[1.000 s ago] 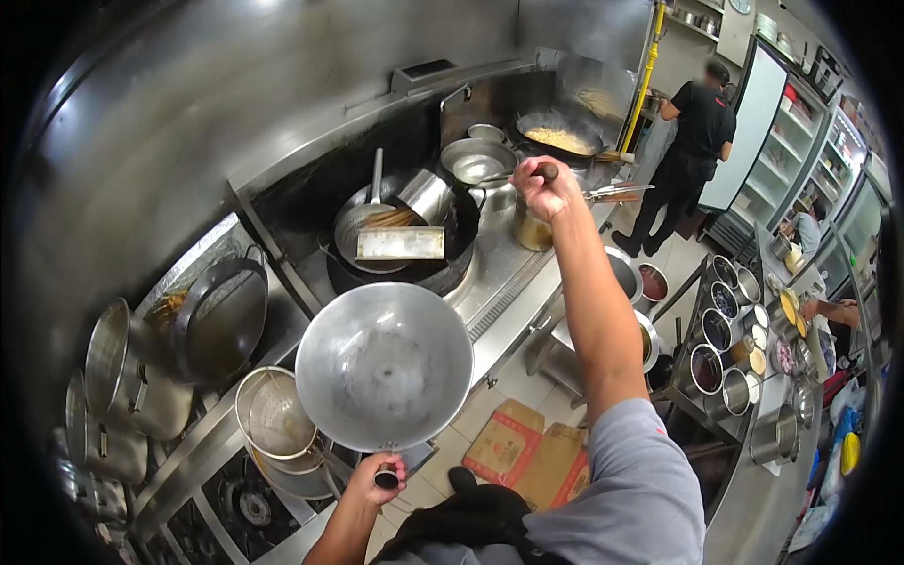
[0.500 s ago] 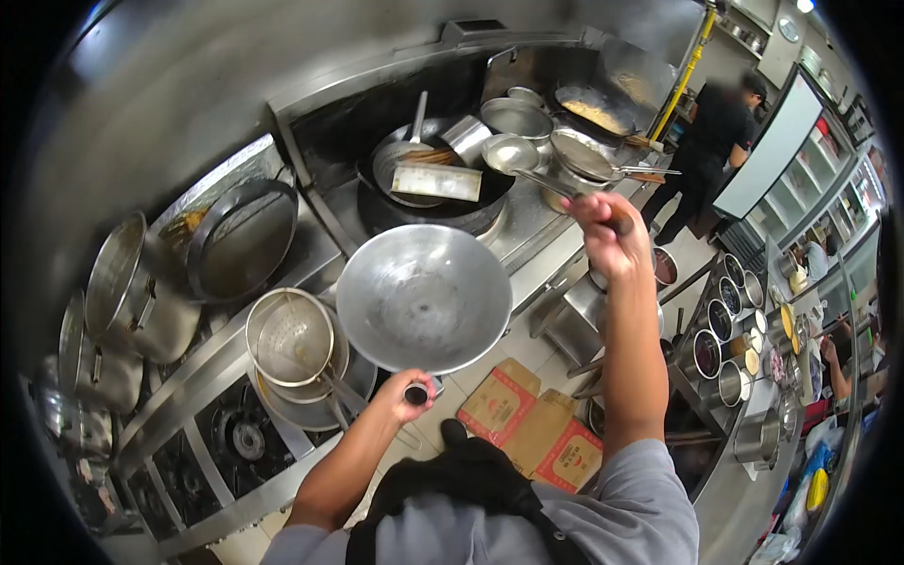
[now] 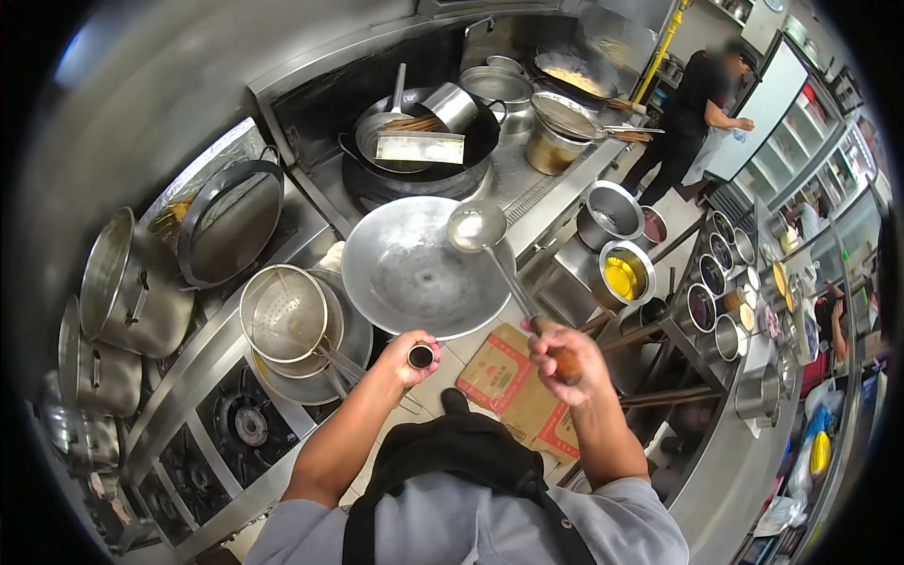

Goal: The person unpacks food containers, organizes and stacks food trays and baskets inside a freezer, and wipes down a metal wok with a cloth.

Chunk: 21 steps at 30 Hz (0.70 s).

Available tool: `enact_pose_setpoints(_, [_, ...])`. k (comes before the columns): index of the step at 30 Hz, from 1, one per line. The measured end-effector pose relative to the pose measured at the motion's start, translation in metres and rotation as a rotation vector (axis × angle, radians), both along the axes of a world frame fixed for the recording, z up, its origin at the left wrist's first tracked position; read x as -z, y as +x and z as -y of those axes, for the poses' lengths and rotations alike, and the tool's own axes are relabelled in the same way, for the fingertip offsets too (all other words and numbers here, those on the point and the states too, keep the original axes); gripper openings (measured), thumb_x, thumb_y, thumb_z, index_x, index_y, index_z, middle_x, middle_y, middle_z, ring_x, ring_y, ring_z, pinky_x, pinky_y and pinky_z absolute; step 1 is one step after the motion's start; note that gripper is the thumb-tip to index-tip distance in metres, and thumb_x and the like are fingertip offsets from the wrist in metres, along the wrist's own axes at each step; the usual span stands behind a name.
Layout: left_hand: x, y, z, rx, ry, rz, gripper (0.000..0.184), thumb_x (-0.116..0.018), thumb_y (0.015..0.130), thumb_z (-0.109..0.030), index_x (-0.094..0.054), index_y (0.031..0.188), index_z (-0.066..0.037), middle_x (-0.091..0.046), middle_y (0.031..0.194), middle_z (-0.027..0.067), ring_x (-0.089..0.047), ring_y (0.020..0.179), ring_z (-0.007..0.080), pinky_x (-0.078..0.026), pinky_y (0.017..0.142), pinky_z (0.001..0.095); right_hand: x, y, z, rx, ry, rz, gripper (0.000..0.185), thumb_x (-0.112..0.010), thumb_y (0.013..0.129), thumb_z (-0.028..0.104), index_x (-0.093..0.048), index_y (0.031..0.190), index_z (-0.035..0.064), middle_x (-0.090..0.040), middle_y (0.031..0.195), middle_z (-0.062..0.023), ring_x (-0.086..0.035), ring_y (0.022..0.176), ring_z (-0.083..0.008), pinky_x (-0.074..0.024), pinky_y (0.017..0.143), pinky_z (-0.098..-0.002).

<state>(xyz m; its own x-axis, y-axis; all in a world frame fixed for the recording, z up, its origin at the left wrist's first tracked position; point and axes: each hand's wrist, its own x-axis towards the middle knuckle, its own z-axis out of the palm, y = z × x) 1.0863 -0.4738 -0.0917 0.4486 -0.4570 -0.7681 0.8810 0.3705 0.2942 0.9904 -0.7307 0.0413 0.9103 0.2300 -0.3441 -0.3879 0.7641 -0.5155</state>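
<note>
A wide grey metal wok [image 3: 405,268] is held out in front of my body, its inside facing up. My left hand [image 3: 408,360] is closed around the wok's handle, whose round end shows between the fingers. A steel ladle [image 3: 477,226] has its bowl over the right part of the wok; whether they touch is unclear. My right hand [image 3: 570,363] is wrapped around the ladle's wooden handle. Left of the wok, a round strainer [image 3: 285,315] rests over another pan on the range.
Behind the wok, a black wok [image 3: 485,141] holds a perforated ladle and a metal container. A pot of yellow liquid [image 3: 622,276] stands to the right. Flattened cardboard [image 3: 494,367] lies on the floor. A person in black [image 3: 702,104] stands at the back right.
The ladle came down from the pots at the back to over the wok, as my right hand moved toward my body. The person at the back now has a forearm extended.
</note>
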Motion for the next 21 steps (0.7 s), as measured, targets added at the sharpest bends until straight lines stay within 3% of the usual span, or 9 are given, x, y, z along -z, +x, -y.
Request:
enact_pose_setpoints(1, [-0.002,-0.001,0.000,0.008,-0.005,-0.003,0.008,-0.062,0.075,-0.011,-0.055,0.071,-0.010,-0.055,0.058,0.0065,-0.055,0.053,0.0193,-0.044,0.045,0.0303,-0.002,-0.008,-0.006,0.018,-0.061,-0.022,0.038,-0.055,0.081,0.010,-0.044,0.111,-0.0103,-0.053,0.075,-0.0088,-0.054,0.053,-0.0146,-0.0437,0.035,-0.0232])
enact_pose_setpoints(3, [-0.001,-0.002,-0.002,0.019,-0.009,0.002,0.009,-0.062,0.076,-0.012,-0.055,0.071,-0.010,-0.055,0.059,0.0051,-0.055,0.054,0.0188,-0.044,0.045,0.0298,0.015,-0.016,-0.011,-0.026,-0.177,-0.017,0.036,-0.054,0.081,0.009,-0.044,0.110,-0.0087,-0.053,0.072,-0.0085,-0.054,0.049,-0.0151,-0.0431,0.035,-0.0223])
enact_pose_setpoints(8, [0.006,0.000,-0.005,0.066,-0.086,-0.017,0.008,-0.062,0.076,-0.012,-0.056,0.074,-0.008,-0.058,0.064,0.0045,-0.059,0.057,0.0171,-0.050,0.048,0.0291,0.042,-0.028,-0.026,-0.117,-0.455,0.048,0.048,-0.056,0.078,-0.001,-0.037,0.121,-0.0075,-0.058,0.069,-0.0093,-0.057,0.049,-0.0163,-0.0498,0.046,-0.0275])
enact_pose_setpoints(9, [0.003,0.001,-0.004,0.061,-0.087,-0.020,0.008,-0.062,0.076,-0.012,-0.056,0.074,-0.008,-0.058,0.064,0.0043,-0.059,0.057,0.0169,-0.049,0.048,0.0290,0.057,-0.029,-0.021,-0.211,-0.613,0.051,0.052,-0.054,0.079,0.001,-0.034,0.125,-0.0078,-0.058,0.073,-0.0091,-0.057,0.048,-0.0156,-0.0464,0.043,-0.0251])
enact_pose_setpoints(12, [0.003,0.004,-0.002,0.054,-0.114,-0.021,0.007,-0.062,0.076,-0.012,-0.056,0.074,-0.009,-0.058,0.064,0.0038,-0.059,0.057,0.0166,-0.048,0.049,0.0287,0.073,-0.032,-0.020,-0.168,-0.774,0.090,0.054,-0.054,0.078,0.000,-0.034,0.127,-0.0085,-0.059,0.076,-0.0082,-0.055,0.043,-0.0147,-0.0435,0.042,-0.0240])
enact_pose_setpoints(14, [0.005,0.007,0.000,0.054,-0.132,-0.018,0.007,-0.062,0.076,-0.012,-0.056,0.074,-0.009,-0.058,0.064,0.0036,-0.059,0.058,0.0165,-0.048,0.049,0.0286,0.094,-0.032,-0.005,-0.175,-1.127,0.296,0.060,-0.054,0.078,-0.001,-0.032,0.134,-0.0043,-0.060,0.087,-0.0082,-0.055,0.054,-0.0116,-0.0438,0.048,-0.0235])
enact_pose_setpoints(16, [0.007,0.011,0.002,0.055,-0.144,-0.012,0.007,-0.062,0.076,-0.012,-0.056,0.073,-0.009,-0.058,0.065,0.0034,-0.059,0.058,0.0166,-0.048,0.048,0.0286,0.104,-0.031,0.008,-0.184,-1.332,0.283,0.066,-0.053,0.079,0.000,-0.029,0.141,0.0014,-0.056,0.090,-0.0079,-0.052,0.057,-0.0091,-0.0413,0.049,-0.0241])
enact_pose_setpoints(17, [0.006,0.012,0.003,0.049,-0.154,-0.022,0.008,-0.062,0.076,-0.012,-0.056,0.073,-0.009,-0.058,0.064,0.0034,-0.059,0.058,0.0167,-0.047,0.048,0.0285,0.105,-0.025,0.008,-0.009,-1.254,0.406,0.065,-0.054,0.080,-0.001,-0.030,0.141,0.0025,-0.056,0.088,-0.0061,-0.052,0.060,-0.0078,-0.0417,0.049,-0.0231])
enact_pose_setpoints(21, [-0.014,0.017,0.004,-0.006,-0.101,-0.074,0.010,-0.061,0.076,-0.012,-0.056,0.070,-0.007,-0.056,0.060,0.0063,-0.054,0.056,0.0174,-0.042,0.045,0.0277,0.111,-0.009,0.030,0.098,-1.012,0.243,0.064,-0.054,0.080,-0.003,-0.030,0.140,-0.0001,-0.055,0.084,-0.0055,-0.050,0.054,-0.0079,-0.0406,0.046,-0.0220])
